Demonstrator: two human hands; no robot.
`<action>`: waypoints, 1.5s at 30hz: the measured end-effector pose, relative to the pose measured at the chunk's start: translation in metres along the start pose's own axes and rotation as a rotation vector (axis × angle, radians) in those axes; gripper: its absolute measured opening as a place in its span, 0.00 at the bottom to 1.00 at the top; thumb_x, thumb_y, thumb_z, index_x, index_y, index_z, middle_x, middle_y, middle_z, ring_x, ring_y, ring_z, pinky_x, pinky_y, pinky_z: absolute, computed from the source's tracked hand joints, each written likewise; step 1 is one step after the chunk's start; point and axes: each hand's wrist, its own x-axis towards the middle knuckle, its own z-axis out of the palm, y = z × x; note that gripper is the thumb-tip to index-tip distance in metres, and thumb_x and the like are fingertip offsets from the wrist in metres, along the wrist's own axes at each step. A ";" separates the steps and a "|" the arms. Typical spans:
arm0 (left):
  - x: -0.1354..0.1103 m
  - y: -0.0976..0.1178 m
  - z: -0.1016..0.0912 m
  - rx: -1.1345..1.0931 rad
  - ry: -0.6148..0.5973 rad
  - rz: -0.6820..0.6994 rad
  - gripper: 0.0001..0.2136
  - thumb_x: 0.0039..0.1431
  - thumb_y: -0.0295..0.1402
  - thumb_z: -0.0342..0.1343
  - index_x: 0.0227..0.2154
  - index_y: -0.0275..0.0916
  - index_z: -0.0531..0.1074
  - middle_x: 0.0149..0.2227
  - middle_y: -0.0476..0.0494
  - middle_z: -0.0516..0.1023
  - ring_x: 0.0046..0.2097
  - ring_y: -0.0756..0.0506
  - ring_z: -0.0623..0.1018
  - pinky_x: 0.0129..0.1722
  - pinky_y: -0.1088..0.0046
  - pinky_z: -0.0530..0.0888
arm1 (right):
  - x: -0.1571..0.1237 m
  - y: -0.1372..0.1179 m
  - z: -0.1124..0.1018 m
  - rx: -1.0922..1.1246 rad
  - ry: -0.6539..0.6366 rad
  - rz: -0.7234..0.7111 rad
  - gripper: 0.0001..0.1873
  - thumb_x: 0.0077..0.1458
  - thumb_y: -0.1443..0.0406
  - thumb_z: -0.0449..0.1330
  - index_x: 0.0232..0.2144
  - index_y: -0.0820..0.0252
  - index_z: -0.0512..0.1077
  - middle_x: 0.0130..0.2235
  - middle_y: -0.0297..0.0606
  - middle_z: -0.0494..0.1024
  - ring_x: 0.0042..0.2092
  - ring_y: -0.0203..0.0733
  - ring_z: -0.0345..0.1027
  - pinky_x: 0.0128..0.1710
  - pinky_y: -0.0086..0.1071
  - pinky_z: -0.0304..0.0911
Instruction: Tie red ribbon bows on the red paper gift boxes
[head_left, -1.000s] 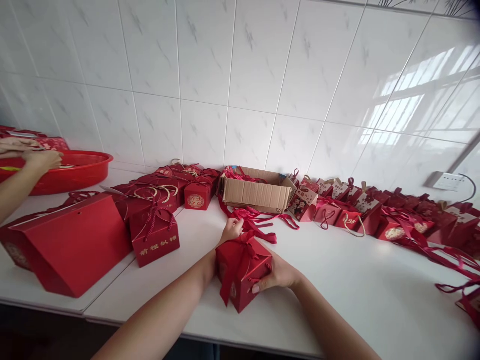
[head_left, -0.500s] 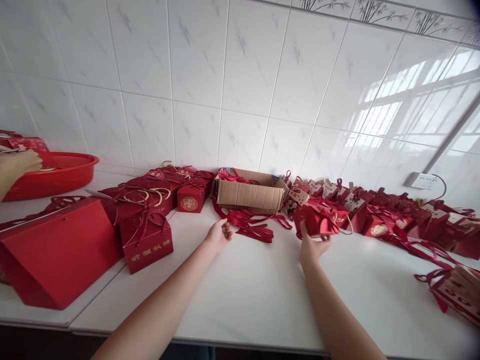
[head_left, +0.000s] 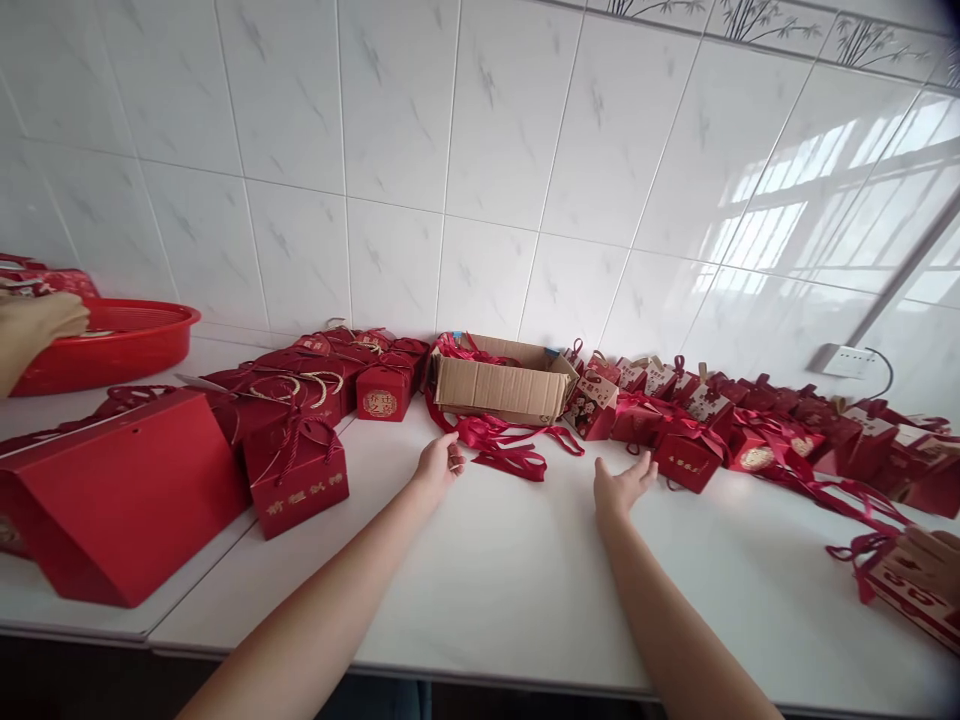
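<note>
My right hand [head_left: 621, 487] is open and holds nothing, with thumb and fingers spread. Just to its right, on the white table, is a small red gift box [head_left: 688, 458] with gold lettering and a ribbon on top. My left hand [head_left: 441, 468] has its fingers curled in, and nothing shows in them. It is by a loose pile of dark red ribbons [head_left: 510, 450] on the table; the thumb tip is close to the ribbon, and I cannot tell if it touches. Behind the pile stands an open cardboard box [head_left: 501, 392] with more ribbon inside.
Many red gift boxes stand in rows at the right [head_left: 817, 425] and left [head_left: 300, 480]. A large red box [head_left: 142, 510] is at the front left. Another person's hand [head_left: 41, 325] is over a red plastic basin [head_left: 150, 345]; another hand [head_left: 930, 560] holds a box at the right edge.
My right hand has let go of the red gift box, which now stands on the table at the right, and its fingers have opened. My left hand has hardly moved.
</note>
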 end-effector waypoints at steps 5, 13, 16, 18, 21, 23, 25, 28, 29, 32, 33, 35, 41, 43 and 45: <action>-0.012 -0.004 0.003 0.395 0.159 0.342 0.09 0.47 0.30 0.59 0.32 0.42 0.66 0.38 0.44 0.73 0.49 0.40 0.71 0.46 0.65 0.68 | -0.003 -0.006 0.007 -0.117 -0.046 -0.071 0.42 0.55 0.54 0.46 0.66 0.60 0.35 0.68 0.46 0.32 0.67 0.57 0.27 0.61 0.56 0.34; -0.023 -0.010 0.012 1.334 0.221 0.540 0.54 0.39 0.51 0.62 0.65 0.44 0.38 0.68 0.38 0.25 0.67 0.31 0.30 0.61 0.43 0.41 | -0.011 -0.012 0.019 -0.515 -0.362 -0.332 0.43 0.54 0.39 0.37 0.66 0.48 0.36 0.68 0.34 0.24 0.66 0.54 0.09 0.59 0.57 0.12; -0.022 -0.012 0.014 1.525 0.139 0.517 0.59 0.36 0.60 0.59 0.65 0.45 0.31 0.67 0.37 0.19 0.65 0.30 0.24 0.59 0.39 0.36 | -0.009 -0.013 0.019 -0.567 -0.441 -0.301 0.49 0.49 0.34 0.35 0.66 0.49 0.36 0.68 0.35 0.24 0.66 0.56 0.08 0.58 0.59 0.10; -0.022 -0.014 0.014 1.600 0.091 0.498 0.59 0.37 0.63 0.56 0.65 0.45 0.29 0.66 0.39 0.17 0.65 0.31 0.22 0.58 0.37 0.32 | -0.009 -0.013 0.017 -0.592 -0.455 -0.304 0.50 0.47 0.33 0.35 0.66 0.49 0.36 0.68 0.35 0.24 0.65 0.56 0.08 0.57 0.60 0.10; -0.020 -0.016 0.016 1.685 0.041 0.455 0.53 0.43 0.65 0.48 0.65 0.47 0.30 0.66 0.45 0.16 0.64 0.31 0.20 0.55 0.33 0.28 | -0.009 -0.014 0.015 -0.607 -0.468 -0.306 0.51 0.47 0.33 0.35 0.66 0.49 0.35 0.68 0.35 0.23 0.65 0.56 0.07 0.57 0.62 0.11; -0.017 -0.017 0.016 1.731 0.015 0.415 0.49 0.46 0.65 0.44 0.65 0.48 0.30 0.66 0.48 0.16 0.64 0.31 0.20 0.54 0.32 0.27 | -0.009 -0.015 0.014 -0.612 -0.474 -0.305 0.52 0.46 0.32 0.35 0.66 0.49 0.34 0.68 0.35 0.22 0.65 0.56 0.06 0.57 0.62 0.11; -0.015 -0.018 0.017 1.770 -0.017 0.368 0.48 0.46 0.64 0.43 0.65 0.48 0.30 0.66 0.50 0.16 0.63 0.32 0.19 0.54 0.31 0.28 | -0.009 -0.015 0.014 -0.616 -0.477 -0.305 0.52 0.46 0.32 0.35 0.66 0.48 0.33 0.68 0.34 0.22 0.65 0.56 0.06 0.56 0.62 0.11; -0.013 -0.016 0.019 1.822 -0.071 0.308 0.49 0.46 0.64 0.44 0.65 0.48 0.30 0.66 0.51 0.17 0.63 0.32 0.18 0.54 0.31 0.28 | -0.009 -0.015 0.014 -0.619 -0.483 -0.307 0.52 0.45 0.32 0.36 0.66 0.48 0.32 0.68 0.34 0.21 0.65 0.56 0.06 0.56 0.63 0.11; -0.013 -0.015 0.020 1.834 -0.083 0.292 0.49 0.45 0.64 0.44 0.65 0.48 0.30 0.66 0.51 0.17 0.63 0.32 0.18 0.54 0.31 0.28 | -0.008 -0.014 0.014 -0.621 -0.485 -0.308 0.53 0.45 0.32 0.36 0.66 0.48 0.32 0.68 0.34 0.21 0.65 0.57 0.06 0.56 0.64 0.11; -0.015 -0.011 0.022 1.845 -0.099 0.255 0.49 0.45 0.64 0.45 0.64 0.50 0.30 0.65 0.51 0.16 0.63 0.31 0.18 0.52 0.29 0.27 | -0.008 -0.014 0.015 -0.637 -0.480 -0.309 0.53 0.45 0.32 0.36 0.66 0.49 0.32 0.67 0.34 0.20 0.65 0.58 0.05 0.55 0.65 0.10; -0.016 -0.010 0.023 1.841 -0.105 0.244 0.49 0.44 0.65 0.46 0.64 0.52 0.32 0.65 0.51 0.16 0.63 0.31 0.18 0.52 0.29 0.27 | -0.008 -0.014 0.015 -0.644 -0.478 -0.307 0.53 0.45 0.32 0.36 0.66 0.49 0.32 0.67 0.34 0.20 0.65 0.58 0.05 0.55 0.65 0.10; -0.018 -0.008 0.024 1.832 -0.120 0.224 0.48 0.43 0.65 0.48 0.64 0.55 0.36 0.65 0.51 0.16 0.63 0.30 0.18 0.51 0.28 0.28 | -0.007 -0.015 0.016 -0.654 -0.484 -0.291 0.54 0.45 0.32 0.36 0.66 0.50 0.31 0.67 0.35 0.20 0.64 0.59 0.05 0.54 0.65 0.10; -0.016 -0.007 0.024 1.814 -0.130 0.171 0.48 0.42 0.63 0.51 0.64 0.58 0.35 0.65 0.51 0.14 0.62 0.28 0.18 0.50 0.25 0.33 | -0.002 -0.025 0.014 -0.668 -0.629 -0.154 0.56 0.41 0.30 0.40 0.65 0.45 0.28 0.67 0.34 0.19 0.64 0.65 0.06 0.52 0.73 0.17; -0.014 -0.007 0.025 1.818 -0.136 0.141 0.49 0.42 0.63 0.50 0.64 0.56 0.31 0.64 0.52 0.12 0.62 0.28 0.18 0.50 0.24 0.36 | 0.001 -0.029 0.010 -0.659 -0.690 -0.103 0.57 0.40 0.31 0.44 0.65 0.43 0.27 0.68 0.34 0.21 0.64 0.67 0.09 0.51 0.75 0.22; -0.013 -0.005 0.026 1.819 -0.151 0.114 0.51 0.42 0.63 0.51 0.64 0.54 0.29 0.64 0.52 0.11 0.62 0.28 0.18 0.50 0.24 0.37 | 0.004 -0.032 0.007 -0.657 -0.742 -0.073 0.57 0.40 0.32 0.48 0.65 0.43 0.29 0.68 0.36 0.24 0.65 0.70 0.12 0.50 0.76 0.24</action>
